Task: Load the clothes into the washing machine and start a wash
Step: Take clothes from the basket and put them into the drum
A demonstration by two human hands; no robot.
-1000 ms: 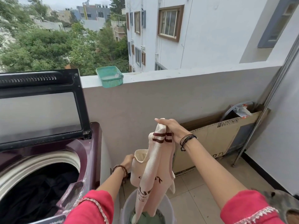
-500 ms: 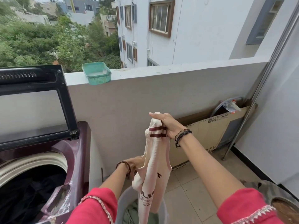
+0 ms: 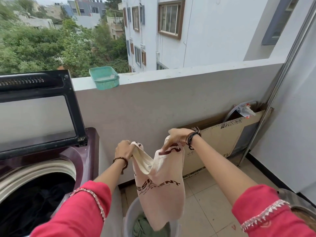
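Now both hands are gripping the cream top [image 3: 159, 185] by its upper edge: the left hand [image 3: 124, 149] is bunching one shoulder in curled fingers, and the right hand [image 3: 177, 138] is pinching the other shoulder, where dark stripes are showing. Both arms are reaching forward and slightly apart, red sleeves at the elbows, bead bracelets at the wrists, so the neckline is sagging between the two fists. The garment is hanging straight down from the grip with its dark lettering facing the camera, and its hem is dangling into the pale bucket [image 3: 130, 218] on the tiled floor, just over a green cloth [image 3: 142, 227] lying inside. To the left, well apart from the top, the washing machine [image 3: 89, 151] is standing with its lid [image 3: 39, 110] raised and dark clothes [image 3: 34, 206] lying in the drum. A second ago only the right hand was holding the top up, folded and narrow, while the left was lower near its side; now the left has come up level and the top is hanging spread open between them.
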